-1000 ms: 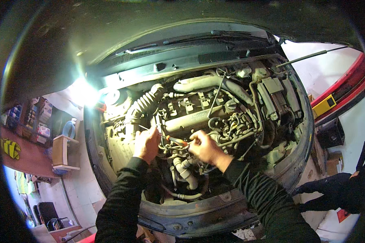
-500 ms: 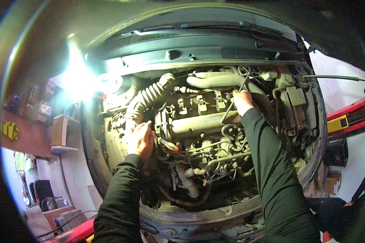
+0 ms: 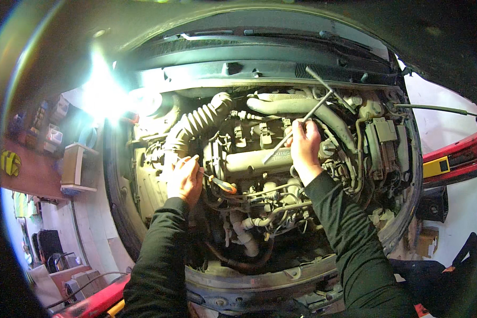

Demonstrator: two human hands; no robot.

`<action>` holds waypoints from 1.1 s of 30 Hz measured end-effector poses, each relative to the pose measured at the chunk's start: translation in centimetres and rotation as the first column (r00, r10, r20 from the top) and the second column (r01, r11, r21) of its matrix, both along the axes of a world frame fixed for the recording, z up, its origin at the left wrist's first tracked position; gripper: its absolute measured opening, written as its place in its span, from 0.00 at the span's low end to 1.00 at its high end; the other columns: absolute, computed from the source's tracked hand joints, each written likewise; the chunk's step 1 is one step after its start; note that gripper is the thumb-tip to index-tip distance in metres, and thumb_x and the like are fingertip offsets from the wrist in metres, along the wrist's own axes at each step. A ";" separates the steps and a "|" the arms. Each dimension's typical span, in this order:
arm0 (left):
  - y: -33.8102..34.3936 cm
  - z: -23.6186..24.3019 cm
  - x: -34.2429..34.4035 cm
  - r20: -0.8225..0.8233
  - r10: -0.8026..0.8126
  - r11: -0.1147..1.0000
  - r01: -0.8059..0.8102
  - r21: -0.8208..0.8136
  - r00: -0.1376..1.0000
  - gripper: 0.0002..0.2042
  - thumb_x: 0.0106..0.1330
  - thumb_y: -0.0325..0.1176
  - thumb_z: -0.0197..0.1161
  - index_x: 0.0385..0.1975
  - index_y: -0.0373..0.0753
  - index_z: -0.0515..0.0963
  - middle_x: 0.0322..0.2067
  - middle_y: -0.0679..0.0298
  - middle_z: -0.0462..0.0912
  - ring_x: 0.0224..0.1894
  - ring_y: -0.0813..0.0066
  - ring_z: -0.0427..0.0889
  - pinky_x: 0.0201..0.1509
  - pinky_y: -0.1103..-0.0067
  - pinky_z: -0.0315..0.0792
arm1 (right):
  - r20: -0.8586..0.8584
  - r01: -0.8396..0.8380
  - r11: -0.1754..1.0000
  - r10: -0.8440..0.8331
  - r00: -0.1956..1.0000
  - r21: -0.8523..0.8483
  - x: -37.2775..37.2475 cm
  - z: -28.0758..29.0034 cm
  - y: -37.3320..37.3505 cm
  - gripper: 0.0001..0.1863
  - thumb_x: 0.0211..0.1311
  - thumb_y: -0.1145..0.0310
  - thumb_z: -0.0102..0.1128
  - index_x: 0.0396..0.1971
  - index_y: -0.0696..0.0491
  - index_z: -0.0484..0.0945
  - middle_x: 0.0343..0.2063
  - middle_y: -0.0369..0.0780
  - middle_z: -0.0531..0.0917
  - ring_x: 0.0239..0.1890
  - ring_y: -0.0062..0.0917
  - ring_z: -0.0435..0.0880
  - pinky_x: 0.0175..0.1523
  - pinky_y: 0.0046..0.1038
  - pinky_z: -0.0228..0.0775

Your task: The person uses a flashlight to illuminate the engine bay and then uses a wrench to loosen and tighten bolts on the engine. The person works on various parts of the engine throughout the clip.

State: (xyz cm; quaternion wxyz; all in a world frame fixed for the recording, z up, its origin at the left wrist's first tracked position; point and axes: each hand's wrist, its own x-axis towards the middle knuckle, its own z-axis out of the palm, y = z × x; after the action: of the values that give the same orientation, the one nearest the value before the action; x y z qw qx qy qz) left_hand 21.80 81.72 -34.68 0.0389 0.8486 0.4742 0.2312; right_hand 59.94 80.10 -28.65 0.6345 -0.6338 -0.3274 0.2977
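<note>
My right hand [image 3: 306, 147] is closed around the shaft of a metal T-handle wrench [image 3: 319, 107]. The wrench slants above the engine cover [image 3: 244, 161], its crossbar at the upper right and its lower end over the cover. At the bottom of the ribbed air intake hose [image 3: 199, 123], my left hand [image 3: 185, 179] has its fingers curled together; what they grip is hidden. A screwdriver with an orange and black handle [image 3: 223, 185] sticks out beside the thumb side of that hand. Whether the hand holds its shaft I cannot tell.
Ignition coil connectors [image 3: 265, 135] stand behind the cover. Pipes and hoses [image 3: 273, 214] run along the engine's front. A bright work lamp [image 3: 107, 100] glares at the left. The car's front edge [image 3: 259, 294] lies below my arms, and red lift arms [image 3: 461, 159] show at the sides.
My right hand has moved left and toward me, lifting the T-handle wrench so its crossbar now shows plainly. The left hand and the screwdriver stay at the same spot.
</note>
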 end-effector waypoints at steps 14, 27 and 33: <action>0.0 0.2 0.2 0.016 0.022 0.995 -0.021 -0.100 1.000 0.17 0.75 0.38 0.68 0.61 0.42 0.82 0.48 0.61 0.87 0.58 0.54 0.83 0.69 0.51 0.68 | 0.418 -0.194 0.980 0.194 0.887 -0.043 -4.0 -6.0 7.2 0.06 0.79 0.68 0.65 0.46 0.55 0.79 0.34 0.47 0.91 0.34 0.41 0.92 0.40 0.43 0.83; -0.1 0.4 0.1 -0.039 0.021 0.990 -0.026 -0.135 0.999 0.19 0.77 0.38 0.66 0.63 0.40 0.82 0.51 0.59 0.87 0.59 0.55 0.82 0.71 0.56 0.68 | 0.417 -0.401 0.868 0.494 0.763 -0.294 -3.3 -2.4 8.5 0.19 0.79 0.64 0.67 0.63 0.55 0.86 0.38 0.43 0.92 0.39 0.30 0.93 0.46 0.35 0.84; -0.1 0.3 0.0 -0.019 0.016 0.990 -0.018 -0.137 1.000 0.18 0.76 0.37 0.68 0.63 0.40 0.82 0.51 0.59 0.87 0.58 0.56 0.83 0.70 0.58 0.69 | 0.791 -0.234 0.951 0.300 0.533 -0.203 -4.7 0.3 7.0 0.21 0.77 0.58 0.68 0.61 0.55 0.89 0.38 0.53 0.93 0.42 0.49 0.93 0.49 0.47 0.85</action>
State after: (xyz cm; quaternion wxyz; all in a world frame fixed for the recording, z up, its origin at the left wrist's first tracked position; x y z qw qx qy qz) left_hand 21.84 81.57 -34.37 0.0908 0.8420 0.4964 0.1906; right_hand 55.23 87.12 -28.35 0.3365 -0.6638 -0.6633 0.0784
